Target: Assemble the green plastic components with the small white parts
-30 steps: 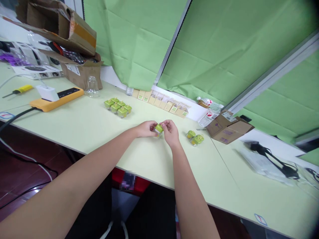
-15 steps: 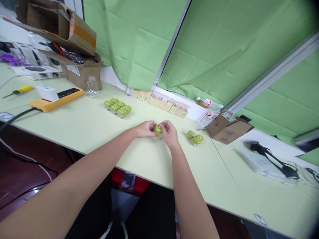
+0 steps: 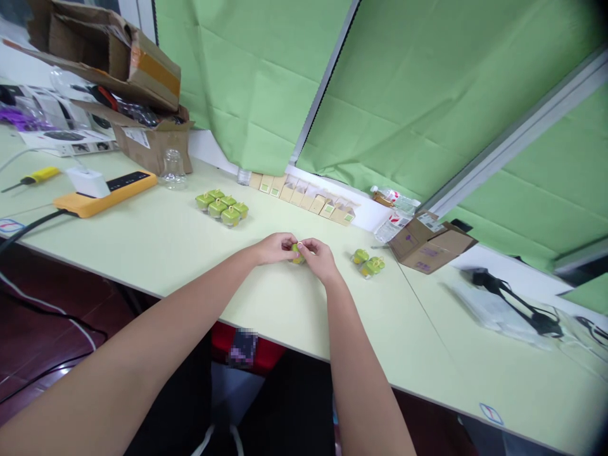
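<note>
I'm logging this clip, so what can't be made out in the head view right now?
Head view, small green piece: mostly covered by the left hand and right hand, shape unclear.
Head view, cardboard box: label print too small to read.
Head view, bagged black item: smeared near the right edge.

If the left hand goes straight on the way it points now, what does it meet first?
The small green piece that both hands pinch; right behind it, probably, the right hand. The left hand points rightward.
</note>
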`<control>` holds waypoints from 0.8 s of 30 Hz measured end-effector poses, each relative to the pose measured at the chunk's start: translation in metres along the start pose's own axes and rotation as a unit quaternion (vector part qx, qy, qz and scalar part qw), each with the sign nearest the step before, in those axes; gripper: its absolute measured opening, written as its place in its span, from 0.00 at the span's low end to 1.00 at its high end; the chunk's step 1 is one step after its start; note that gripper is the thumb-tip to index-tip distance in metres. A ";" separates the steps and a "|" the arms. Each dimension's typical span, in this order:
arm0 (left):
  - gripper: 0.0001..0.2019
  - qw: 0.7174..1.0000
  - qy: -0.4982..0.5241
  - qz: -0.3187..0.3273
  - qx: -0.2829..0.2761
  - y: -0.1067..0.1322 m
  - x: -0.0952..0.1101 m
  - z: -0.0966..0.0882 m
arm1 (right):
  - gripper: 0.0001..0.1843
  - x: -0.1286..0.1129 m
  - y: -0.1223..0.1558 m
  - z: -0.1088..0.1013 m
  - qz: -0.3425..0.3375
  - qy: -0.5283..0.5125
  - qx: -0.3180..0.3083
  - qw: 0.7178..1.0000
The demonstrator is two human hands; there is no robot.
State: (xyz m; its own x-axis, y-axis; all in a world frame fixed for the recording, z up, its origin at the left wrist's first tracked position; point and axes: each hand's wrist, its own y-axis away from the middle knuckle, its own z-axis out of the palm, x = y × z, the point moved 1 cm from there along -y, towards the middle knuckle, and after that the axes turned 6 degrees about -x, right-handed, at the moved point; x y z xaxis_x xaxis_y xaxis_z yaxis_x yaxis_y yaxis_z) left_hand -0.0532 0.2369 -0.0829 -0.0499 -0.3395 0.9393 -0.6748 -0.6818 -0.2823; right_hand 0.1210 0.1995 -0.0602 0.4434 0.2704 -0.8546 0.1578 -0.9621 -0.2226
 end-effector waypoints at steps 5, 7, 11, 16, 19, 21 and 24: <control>0.15 1.000 -0.022 0.006 0.010 -0.001 -0.004 0.001 | 0.18 -0.003 0.001 -0.002 0.032 -0.032 -0.029 0.999; 0.20 0.999 -0.029 -0.006 0.041 -0.001 -0.004 0.001 | 0.16 -0.007 0.003 -0.008 0.040 0.022 -0.015 0.999; 0.26 0.991 -0.057 -0.043 0.115 0.000 -0.001 -0.002 | 0.09 -0.014 0.018 -0.041 0.122 0.224 0.068 0.965; 0.20 0.990 -0.094 -0.059 0.089 0.001 0.000 -0.004 | 0.07 0.000 0.060 -0.115 0.213 0.355 0.094 0.905; 0.20 0.989 -0.101 -0.052 0.092 -0.001 -0.002 -0.004 | 0.08 0.017 0.084 -0.161 0.287 0.369 0.094 0.879; 0.20 0.989 -0.100 -0.052 0.093 -0.002 -0.002 -0.004 | 0.08 0.027 0.092 -0.183 0.303 0.399 0.117 0.858; 0.20 0.989 -0.097 -0.055 0.093 -0.002 -0.002 -0.003 | 0.08 0.042 0.088 -0.200 0.302 0.427 0.173 0.834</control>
State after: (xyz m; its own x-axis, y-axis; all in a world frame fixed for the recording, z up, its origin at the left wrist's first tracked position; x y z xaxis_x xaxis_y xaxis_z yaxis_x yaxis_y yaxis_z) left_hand -0.0542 0.2408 -0.0839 0.1702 -0.3616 0.9167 -0.5196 -0.8234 -0.2283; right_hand 0.3303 0.1335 -0.0220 0.8401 -0.4831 -0.2467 -0.5213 -0.8447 -0.1214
